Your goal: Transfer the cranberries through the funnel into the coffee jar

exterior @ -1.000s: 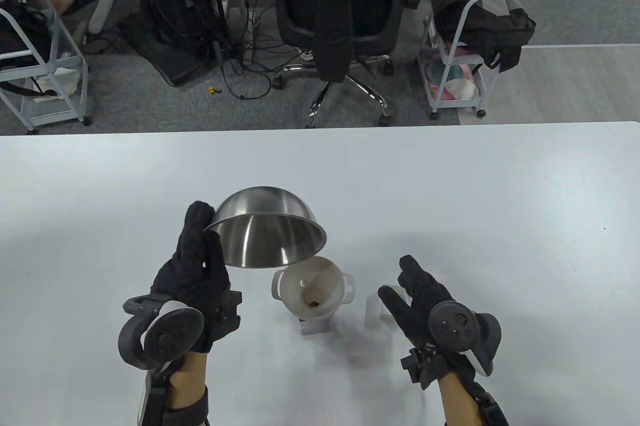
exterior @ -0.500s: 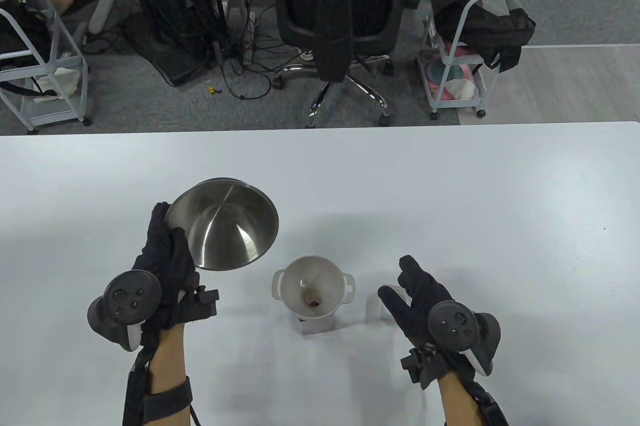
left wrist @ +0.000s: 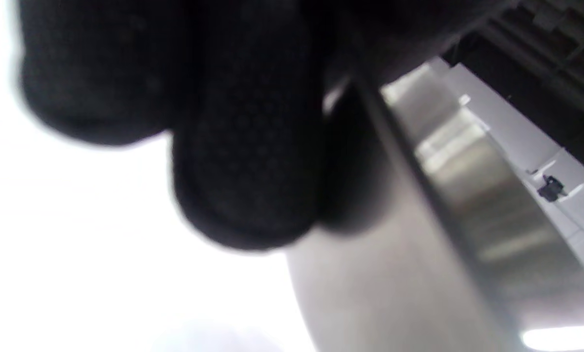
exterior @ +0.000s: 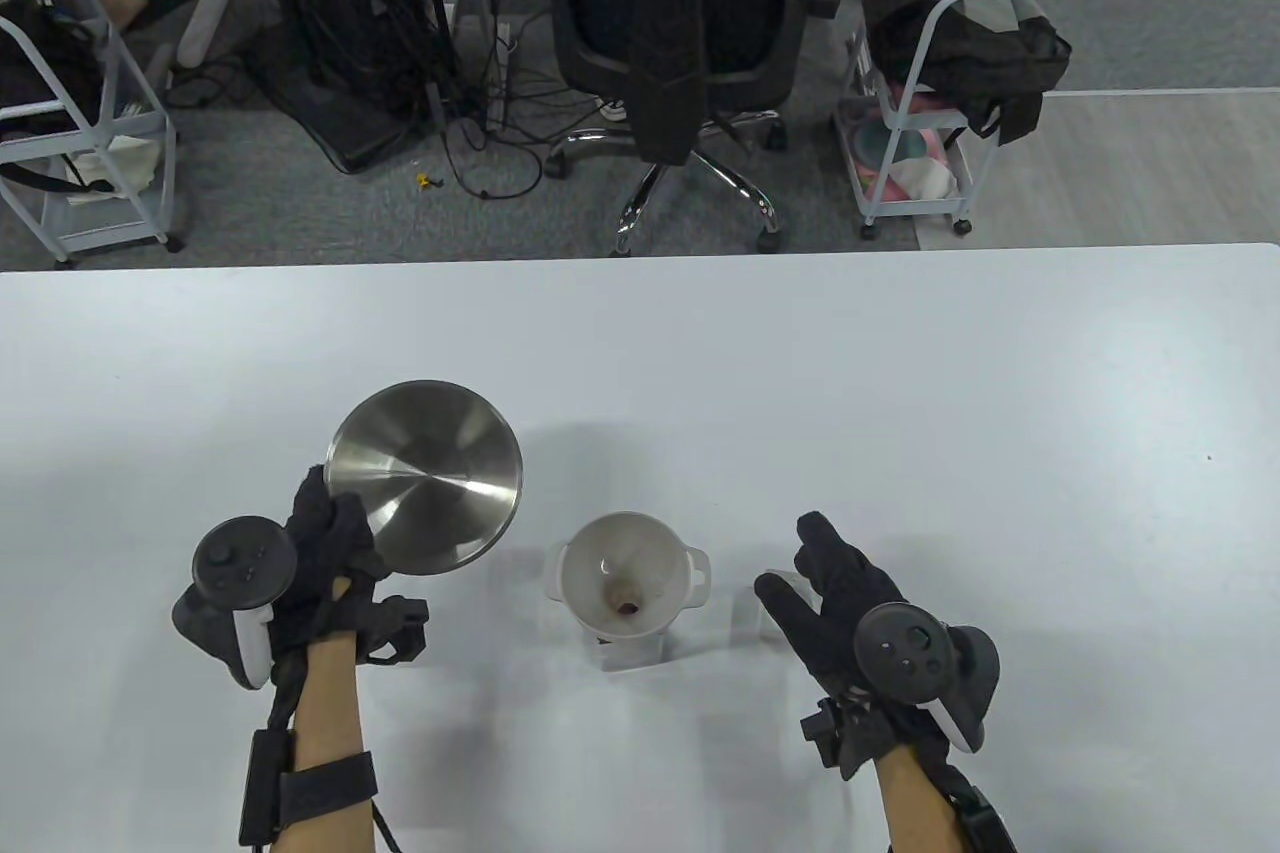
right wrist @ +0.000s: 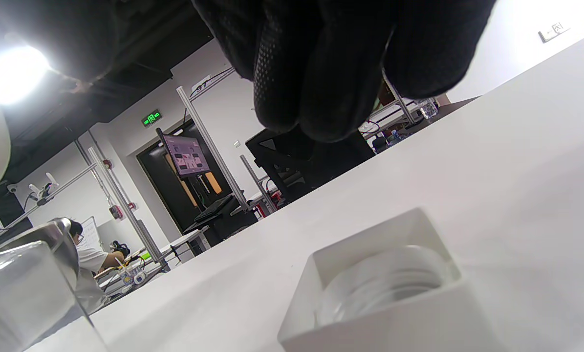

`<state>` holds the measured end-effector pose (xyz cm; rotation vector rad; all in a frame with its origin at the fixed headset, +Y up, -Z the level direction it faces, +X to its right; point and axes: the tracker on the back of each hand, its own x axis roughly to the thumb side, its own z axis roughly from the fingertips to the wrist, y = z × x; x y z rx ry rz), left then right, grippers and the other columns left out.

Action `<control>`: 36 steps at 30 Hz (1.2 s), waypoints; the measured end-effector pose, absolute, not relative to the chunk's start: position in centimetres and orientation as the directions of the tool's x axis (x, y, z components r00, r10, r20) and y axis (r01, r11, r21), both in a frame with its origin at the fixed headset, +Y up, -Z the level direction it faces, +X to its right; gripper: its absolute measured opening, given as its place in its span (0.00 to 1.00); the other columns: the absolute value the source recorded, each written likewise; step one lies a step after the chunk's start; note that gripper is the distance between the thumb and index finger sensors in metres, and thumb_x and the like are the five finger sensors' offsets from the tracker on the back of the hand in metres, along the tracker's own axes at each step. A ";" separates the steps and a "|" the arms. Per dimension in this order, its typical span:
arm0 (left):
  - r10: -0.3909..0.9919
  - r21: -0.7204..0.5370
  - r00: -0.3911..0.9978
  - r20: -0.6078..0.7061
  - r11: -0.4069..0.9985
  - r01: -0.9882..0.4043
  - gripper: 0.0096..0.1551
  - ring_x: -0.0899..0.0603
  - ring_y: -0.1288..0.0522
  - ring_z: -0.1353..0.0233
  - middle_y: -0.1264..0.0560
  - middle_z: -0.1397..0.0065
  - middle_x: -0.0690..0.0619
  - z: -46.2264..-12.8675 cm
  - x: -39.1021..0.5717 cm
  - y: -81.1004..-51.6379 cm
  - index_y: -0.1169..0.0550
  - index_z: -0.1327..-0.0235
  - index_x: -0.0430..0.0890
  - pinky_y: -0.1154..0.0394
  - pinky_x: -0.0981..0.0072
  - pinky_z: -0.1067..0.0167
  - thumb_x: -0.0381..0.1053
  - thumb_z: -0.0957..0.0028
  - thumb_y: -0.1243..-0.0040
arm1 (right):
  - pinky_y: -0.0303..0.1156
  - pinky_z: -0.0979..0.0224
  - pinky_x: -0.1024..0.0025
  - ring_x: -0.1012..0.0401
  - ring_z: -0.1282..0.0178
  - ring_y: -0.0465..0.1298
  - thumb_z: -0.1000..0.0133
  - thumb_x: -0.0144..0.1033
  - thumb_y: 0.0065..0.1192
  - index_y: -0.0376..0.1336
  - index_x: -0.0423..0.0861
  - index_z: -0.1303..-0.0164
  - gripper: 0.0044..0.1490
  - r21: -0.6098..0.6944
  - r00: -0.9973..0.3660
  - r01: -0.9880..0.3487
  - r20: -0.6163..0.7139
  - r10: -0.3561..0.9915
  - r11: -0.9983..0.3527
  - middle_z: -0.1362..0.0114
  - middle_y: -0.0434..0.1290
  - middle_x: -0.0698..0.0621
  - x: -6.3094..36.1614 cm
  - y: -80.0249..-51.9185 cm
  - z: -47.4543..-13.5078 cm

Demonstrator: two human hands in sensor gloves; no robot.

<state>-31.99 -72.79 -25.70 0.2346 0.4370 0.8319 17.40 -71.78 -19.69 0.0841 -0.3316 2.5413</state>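
Note:
My left hand (exterior: 325,548) grips the near-left rim of a steel bowl (exterior: 425,476), now nearly level and left of the funnel; its inside looks empty. The bowl's wall fills the left wrist view (left wrist: 467,195) under my fingers (left wrist: 243,161). A white funnel (exterior: 625,578) with two side tabs sits in the clear square jar (exterior: 630,648); a few dark red cranberries (exterior: 627,606) lie at its throat. My right hand (exterior: 825,583) hovers open and holds nothing, above the white square jar lid (exterior: 750,618), which lies upside down in the right wrist view (right wrist: 384,288).
The white table (exterior: 900,393) carries only these things. Beyond its far edge stand a black office chair (exterior: 690,23), white carts (exterior: 920,123) and cables on the floor. The jar's glass corner shows at the left of the right wrist view (right wrist: 23,293).
My left hand has swung the bowl from tipped over the funnel back to the left, lowered it and turned it mouth-up. My right hand has stayed in place.

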 end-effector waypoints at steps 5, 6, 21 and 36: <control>0.753 0.341 0.573 -0.323 0.657 -0.672 0.22 0.56 0.08 0.74 0.14 0.44 0.42 -26.0 -32.4 -74.3 0.21 0.34 0.41 0.11 0.65 0.71 0.47 0.38 0.40 | 0.73 0.31 0.44 0.50 0.34 0.81 0.38 0.72 0.56 0.57 0.47 0.15 0.50 -0.217 -0.836 -0.548 0.130 0.533 -0.808 0.27 0.75 0.45 17.4 -71.8 -19.7; 0.753 0.337 0.569 -0.331 0.657 -0.674 0.22 0.56 0.07 0.74 0.14 0.44 0.41 -26.0 -32.5 -74.5 0.21 0.35 0.40 0.11 0.65 0.71 0.48 0.38 0.40 | 0.73 0.31 0.44 0.49 0.34 0.81 0.38 0.72 0.56 0.57 0.47 0.15 0.50 -0.218 -0.836 -0.549 0.130 0.533 -0.807 0.27 0.75 0.45 17.4 -71.8 -19.7; 0.767 0.303 0.511 -0.388 0.630 -0.715 0.26 0.60 0.06 0.73 0.13 0.47 0.38 -26.3 -32.9 -76.3 0.21 0.36 0.33 0.08 0.72 0.73 0.47 0.41 0.37 | 0.73 0.31 0.44 0.49 0.34 0.81 0.38 0.72 0.56 0.57 0.47 0.15 0.50 -0.217 -0.836 -0.549 0.130 0.533 -0.807 0.27 0.75 0.45 17.4 -71.8 -19.8; 0.780 0.306 0.484 -0.397 0.610 -0.731 0.29 0.60 0.06 0.71 0.13 0.47 0.35 -25.9 -32.9 -76.8 0.21 0.35 0.33 0.09 0.70 0.72 0.51 0.40 0.40 | 0.73 0.31 0.44 0.49 0.34 0.81 0.38 0.72 0.56 0.57 0.47 0.15 0.50 -0.221 -0.834 -0.552 0.131 0.536 -0.804 0.27 0.75 0.45 17.5 -71.8 -19.7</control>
